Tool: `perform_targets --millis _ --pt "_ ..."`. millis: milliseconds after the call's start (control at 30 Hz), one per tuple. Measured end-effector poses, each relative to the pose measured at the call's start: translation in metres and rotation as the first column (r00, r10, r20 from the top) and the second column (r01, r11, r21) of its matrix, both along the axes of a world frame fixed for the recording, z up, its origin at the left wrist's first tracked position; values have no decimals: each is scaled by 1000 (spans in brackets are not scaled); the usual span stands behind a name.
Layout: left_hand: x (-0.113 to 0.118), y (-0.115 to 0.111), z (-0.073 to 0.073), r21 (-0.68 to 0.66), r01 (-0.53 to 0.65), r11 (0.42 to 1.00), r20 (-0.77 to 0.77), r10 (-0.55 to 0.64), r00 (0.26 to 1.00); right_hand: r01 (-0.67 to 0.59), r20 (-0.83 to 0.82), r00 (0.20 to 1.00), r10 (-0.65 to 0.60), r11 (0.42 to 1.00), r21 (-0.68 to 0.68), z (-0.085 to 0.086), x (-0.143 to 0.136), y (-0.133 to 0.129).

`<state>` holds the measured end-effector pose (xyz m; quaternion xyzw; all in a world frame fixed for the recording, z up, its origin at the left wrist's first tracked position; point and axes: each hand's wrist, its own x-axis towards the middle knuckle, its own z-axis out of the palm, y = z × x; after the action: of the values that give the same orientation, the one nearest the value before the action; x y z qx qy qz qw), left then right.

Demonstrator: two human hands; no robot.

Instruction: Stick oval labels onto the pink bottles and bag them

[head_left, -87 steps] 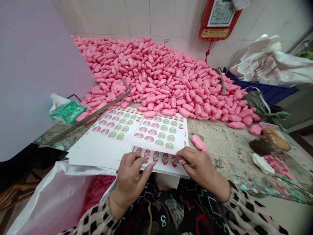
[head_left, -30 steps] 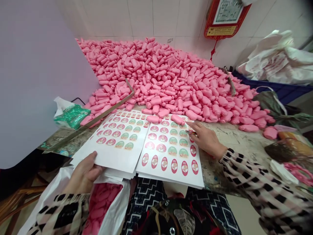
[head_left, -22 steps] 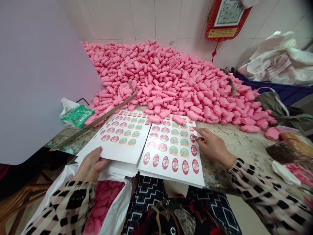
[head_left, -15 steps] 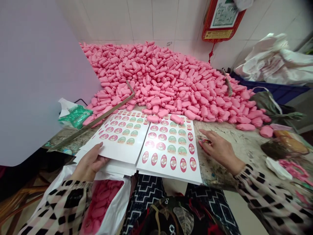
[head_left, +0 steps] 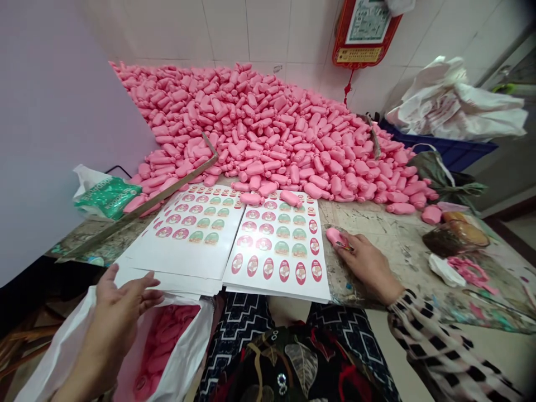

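Observation:
My right hand (head_left: 368,265) rests on the worktable, fingers closed around a pink bottle-shaped piece (head_left: 334,235). A small thin tool (head_left: 345,245) shows under the thumb; its kind is unclear. Fingers spread, my left hand (head_left: 121,310) is over the white bag (head_left: 199,329), close to the lower edge of the left sticker sheets (head_left: 176,265). Pink pieces (head_left: 163,340) fill the inside of that bag. Right of those sheets lies another stack of sticker sheets (head_left: 274,286), printed with pink, green and red labels. A few pink pieces (head_left: 252,199) sit across its top edge.
A large heap of pink pieces (head_left: 259,123) covers the back of the table (head_left: 377,223). A metal strip (head_left: 142,207) slants at left beside a green packet (head_left: 108,196). At right stand a blue crate (head_left: 456,152), a brown lump in plastic (head_left: 454,237) and pink scraps (head_left: 471,273).
My left hand has let go of the sheet's edge and moved down and left over the bag. A pink piece now shows in my right hand. The view has shifted slightly.

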<state>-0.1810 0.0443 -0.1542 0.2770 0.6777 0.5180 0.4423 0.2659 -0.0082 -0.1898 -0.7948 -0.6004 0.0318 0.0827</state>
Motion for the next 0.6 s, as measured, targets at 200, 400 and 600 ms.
perform_targets --millis 200,400,600 --pt "72 -17 18 97 506 857 -178 -485 856 46 -111 993 -34 992 116 2 -7 1" --pt "148 -6 20 82 807 586 209 -801 561 -412 -259 824 504 847 337 42 -44 -15" --pt "176 6 -1 236 968 88 637 -766 -86 -738 -344 540 768 629 244 80 -74 -32"
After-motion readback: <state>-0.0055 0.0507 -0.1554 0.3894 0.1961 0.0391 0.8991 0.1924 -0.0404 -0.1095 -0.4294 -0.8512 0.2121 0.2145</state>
